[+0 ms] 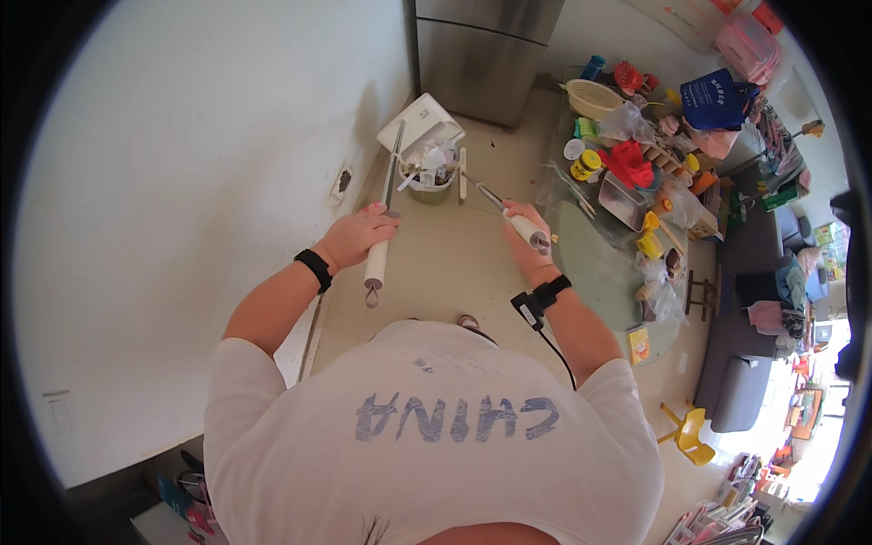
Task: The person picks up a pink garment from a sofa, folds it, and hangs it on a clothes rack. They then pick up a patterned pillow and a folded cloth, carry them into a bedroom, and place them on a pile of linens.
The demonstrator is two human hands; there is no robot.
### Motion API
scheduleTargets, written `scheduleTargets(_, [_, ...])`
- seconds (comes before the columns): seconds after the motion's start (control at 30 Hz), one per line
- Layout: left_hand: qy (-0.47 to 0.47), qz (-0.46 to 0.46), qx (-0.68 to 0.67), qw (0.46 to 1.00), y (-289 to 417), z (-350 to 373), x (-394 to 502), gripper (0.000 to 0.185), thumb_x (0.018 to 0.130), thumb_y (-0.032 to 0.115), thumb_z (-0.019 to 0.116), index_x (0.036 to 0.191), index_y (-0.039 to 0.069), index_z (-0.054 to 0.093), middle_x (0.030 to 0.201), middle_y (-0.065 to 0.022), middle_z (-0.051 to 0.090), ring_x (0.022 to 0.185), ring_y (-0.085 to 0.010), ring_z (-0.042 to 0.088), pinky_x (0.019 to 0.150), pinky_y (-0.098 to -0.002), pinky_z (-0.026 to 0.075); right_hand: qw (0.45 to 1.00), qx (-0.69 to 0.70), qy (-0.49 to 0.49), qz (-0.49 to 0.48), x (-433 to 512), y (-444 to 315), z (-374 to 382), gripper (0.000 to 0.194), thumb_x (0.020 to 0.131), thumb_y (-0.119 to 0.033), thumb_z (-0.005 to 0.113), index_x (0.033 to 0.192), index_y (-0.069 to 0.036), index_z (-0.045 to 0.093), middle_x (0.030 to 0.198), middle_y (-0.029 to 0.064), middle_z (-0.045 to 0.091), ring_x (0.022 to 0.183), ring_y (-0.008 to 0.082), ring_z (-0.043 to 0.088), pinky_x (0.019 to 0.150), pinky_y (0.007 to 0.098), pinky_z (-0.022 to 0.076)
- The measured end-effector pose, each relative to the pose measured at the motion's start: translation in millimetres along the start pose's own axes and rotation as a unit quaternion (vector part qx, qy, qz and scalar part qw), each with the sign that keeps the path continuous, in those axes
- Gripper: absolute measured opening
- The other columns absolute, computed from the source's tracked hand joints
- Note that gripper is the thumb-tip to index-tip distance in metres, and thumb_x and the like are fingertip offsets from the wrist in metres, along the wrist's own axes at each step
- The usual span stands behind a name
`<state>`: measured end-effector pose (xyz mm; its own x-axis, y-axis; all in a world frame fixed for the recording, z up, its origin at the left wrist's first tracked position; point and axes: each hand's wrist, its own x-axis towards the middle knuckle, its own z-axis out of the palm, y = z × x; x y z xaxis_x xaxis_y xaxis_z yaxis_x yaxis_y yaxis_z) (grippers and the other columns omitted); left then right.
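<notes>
My left hand (pixel 357 235) grips the white handle (pixel 375 262) of a long metal pole, which ends in a loop near me. The pole runs up to a white dustpan-like panel (pixel 417 117) beside the wall, above a greenish bin (pixel 434 196). White bags and other rubbish (pixel 432 160) fill the bin's top. Another white-gripped handle (pixel 526 230) is held in my right hand (pixel 530 252). Its thin metal shaft slants to a narrow pale head (pixel 462 175), like a broom or squeegee seen edge-on, just right of the bin.
A stainless refrigerator (pixel 480 61) stands ahead, and a white wall (pixel 204 170) rises at left. To the right, a glass table (pixel 593 272) carries a metal tray (pixel 621 201), a yellow-lidded jar (pixel 586 165), a basket (pixel 593 99) and bags. A yellow chair (pixel 693 436) stands farther back.
</notes>
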<state>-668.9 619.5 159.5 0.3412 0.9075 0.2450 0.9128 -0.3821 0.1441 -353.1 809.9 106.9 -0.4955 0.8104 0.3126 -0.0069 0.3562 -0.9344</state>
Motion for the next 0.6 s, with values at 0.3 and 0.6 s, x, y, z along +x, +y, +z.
scheduleTargets(0.3, [0.012, -0.024, 0.029, 0.999, 26, -7, 31, 0.018, 0.08, 0.01, 0.066, 0.098, 0.012, 0.061, 0.121, -0.0008, 0.064, 0.114, -0.0294, 0.061, 0.091, -0.0381, 0.053, 0.999, 0.005, -0.033, -0.03, 19, 14, -36, 0.022, 0.082, 0.004, 0.061, 0.098, -0.009, 0.062, 0.118, 0.0084, 0.065, 0.094, 0.0125, 0.058, 0.078, 0.0253, 0.0478])
scheduleTargets(0.6, [0.055, -0.084, 0.042, 0.994, 56, -22, 45, 0.02, 0.08, 0.009, 0.064, 0.1, 0.011, 0.06, 0.118, -0.0045, 0.066, 0.109, -0.0316, 0.063, 0.086, -0.0388, 0.055, 0.997, 0.018, -0.068, -0.015, 33, 28, -58, 0.024, 0.078, 0.001, 0.066, 0.099, -0.009, 0.064, 0.114, 0.01, 0.067, 0.104, 0.0196, 0.063, 0.089, 0.0293, 0.0479])
